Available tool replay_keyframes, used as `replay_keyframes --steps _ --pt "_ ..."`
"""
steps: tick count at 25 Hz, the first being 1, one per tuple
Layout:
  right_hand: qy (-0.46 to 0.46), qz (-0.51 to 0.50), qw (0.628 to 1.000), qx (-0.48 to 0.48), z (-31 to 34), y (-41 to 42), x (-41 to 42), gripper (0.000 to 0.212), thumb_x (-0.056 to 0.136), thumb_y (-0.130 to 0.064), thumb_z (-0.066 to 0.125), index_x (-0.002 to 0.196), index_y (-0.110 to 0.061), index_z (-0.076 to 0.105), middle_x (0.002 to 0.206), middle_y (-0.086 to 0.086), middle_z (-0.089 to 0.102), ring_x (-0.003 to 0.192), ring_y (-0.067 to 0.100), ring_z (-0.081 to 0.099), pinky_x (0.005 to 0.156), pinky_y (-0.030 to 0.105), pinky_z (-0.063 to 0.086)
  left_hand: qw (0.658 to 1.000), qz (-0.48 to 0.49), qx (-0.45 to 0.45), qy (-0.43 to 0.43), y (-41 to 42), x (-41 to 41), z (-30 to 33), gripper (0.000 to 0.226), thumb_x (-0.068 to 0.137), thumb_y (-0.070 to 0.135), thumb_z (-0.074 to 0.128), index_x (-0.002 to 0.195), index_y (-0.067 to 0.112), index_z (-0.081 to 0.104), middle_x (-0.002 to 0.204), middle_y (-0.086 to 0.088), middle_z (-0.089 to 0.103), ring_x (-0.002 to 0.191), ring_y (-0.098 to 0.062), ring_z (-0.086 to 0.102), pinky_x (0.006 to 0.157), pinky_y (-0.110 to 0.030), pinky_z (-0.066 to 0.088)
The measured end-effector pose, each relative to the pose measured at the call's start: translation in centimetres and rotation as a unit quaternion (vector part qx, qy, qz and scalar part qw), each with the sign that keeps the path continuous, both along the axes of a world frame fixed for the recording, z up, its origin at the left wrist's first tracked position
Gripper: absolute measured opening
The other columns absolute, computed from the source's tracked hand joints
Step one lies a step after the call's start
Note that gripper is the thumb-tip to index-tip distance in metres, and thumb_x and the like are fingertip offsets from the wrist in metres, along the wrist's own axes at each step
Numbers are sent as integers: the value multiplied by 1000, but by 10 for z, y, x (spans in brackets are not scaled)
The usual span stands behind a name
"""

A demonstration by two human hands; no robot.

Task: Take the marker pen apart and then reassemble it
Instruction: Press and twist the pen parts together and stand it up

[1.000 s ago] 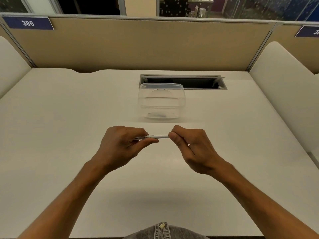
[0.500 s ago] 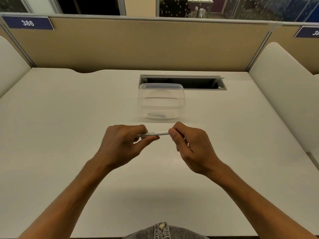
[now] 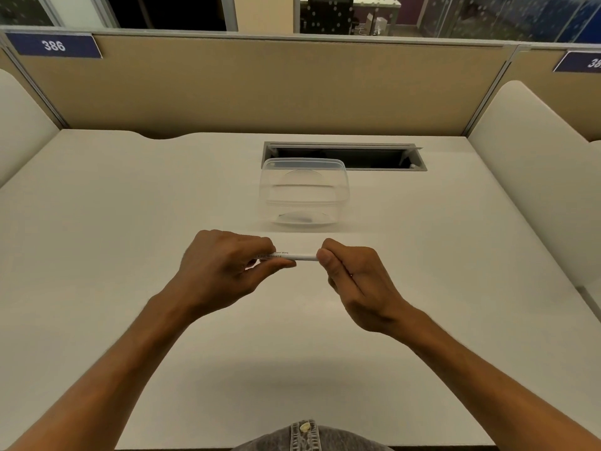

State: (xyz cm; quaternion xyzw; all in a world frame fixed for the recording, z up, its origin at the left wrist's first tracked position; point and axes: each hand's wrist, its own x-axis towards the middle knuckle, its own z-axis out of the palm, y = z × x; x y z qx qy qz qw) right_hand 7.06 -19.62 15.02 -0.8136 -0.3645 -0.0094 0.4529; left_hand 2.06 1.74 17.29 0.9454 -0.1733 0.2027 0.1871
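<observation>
Hands meet over a white desk, both gripping one white marker pen held level above the surface, roughly at the middle of the view. The left hand curls round the pen's left portion, thumb beneath and fingers over the top, with dark printed lettering on the barrel showing just beside the fingertips. The right hand pinches the pen's right end between thumb and bent fingers; that end itself is hidden inside the grip, so whether a cap sits there cannot be told. Only a short stretch of barrel is visible between the two hands. Beyond the pen, farther from the person, a clear plastic container stands on the desk, with something small and dark lying in its bottom, too blurred to name. Just behind the container is an open cable slot set into the desktop. A tan partition backs the desk, bearing a blue sign numbered 386 at its upper left. Grey denim shows at the lower edge.
</observation>
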Motion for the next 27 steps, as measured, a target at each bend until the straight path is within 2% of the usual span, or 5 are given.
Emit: replay_keyframes --steps 6,14,19,24,27 --pt "157 8 984 80 -3 0 -6 38 101 -26 37 67 -8 41 48 -9 39 43 10 39 48 23 34 995 -9 80 -53 0 1 1 42 88 50 53 69 15 68 52 3 63 36 -23 48 33 -31 40" --pt "42 -63 993 91 1 2 0 16 95 -32 51 85 -21 58 68 -10 63 67 6 63 52 18 46 1000 20 -23 3 -7 4 -4 44 86 54 51 75 16 69 55 5 63 47 -16 57 44 -34 48" --pt "74 -89 986 118 -2 -3 8 12 91 -32 62 87 -22 63 76 -11 68 81 7 66 58 22 46 987 8 -127 98 -8 -1 -20 27 96 36 46 97 19 68 61 18 50 54 -8 46 52 -26 36" --pt "105 -94 980 137 -4 -2 11 9 90 -34 63 90 -25 64 83 -15 69 87 7 66 61 20 47 966 -4 -207 155 -10 -5 -28 21 97 25 48 105 17 65 67 9 55 61 -20 49 57 -37 43" --pt "94 -95 983 123 -4 -3 12 11 91 -35 59 89 -25 63 81 -15 68 87 9 65 61 24 49 954 -5 -247 172 -10 -6 -26 21 96 25 48 102 20 68 62 4 51 55 -15 42 52 -24 35"
